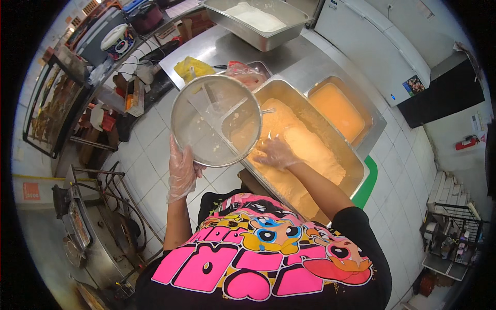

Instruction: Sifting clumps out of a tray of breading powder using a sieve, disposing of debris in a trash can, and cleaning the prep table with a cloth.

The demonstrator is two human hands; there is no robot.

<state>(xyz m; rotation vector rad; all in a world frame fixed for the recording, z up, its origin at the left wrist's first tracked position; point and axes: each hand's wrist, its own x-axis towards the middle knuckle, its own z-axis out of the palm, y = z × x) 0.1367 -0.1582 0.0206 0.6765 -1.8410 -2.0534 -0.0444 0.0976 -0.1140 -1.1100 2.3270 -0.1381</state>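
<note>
A round fine-mesh sieve (207, 135) is gripped at its near rim by my left hand (182, 168), which wears a clear plastic glove. A few pale crumbs lie on the mesh. Also gloved, my right hand (273, 154) rests in the pale orange powder (317, 155), its fingers apart and partly in the powder. That powder fills a long, deep steel pan (358, 184), heaped in the middle. The sieve overlaps the pan's left side and hides part of it. Through the mesh the pan's edge shows faintly.
Right of the pan, a smaller steel pan (370, 116) holds orange liquid. Farther back on the steel table (221, 44) stand a pan of white powder (267, 40), a yellow cloth (192, 69) and a red-and-clear plastic bag (246, 73). A white chest freezer (372, 42) is at the back right.
</note>
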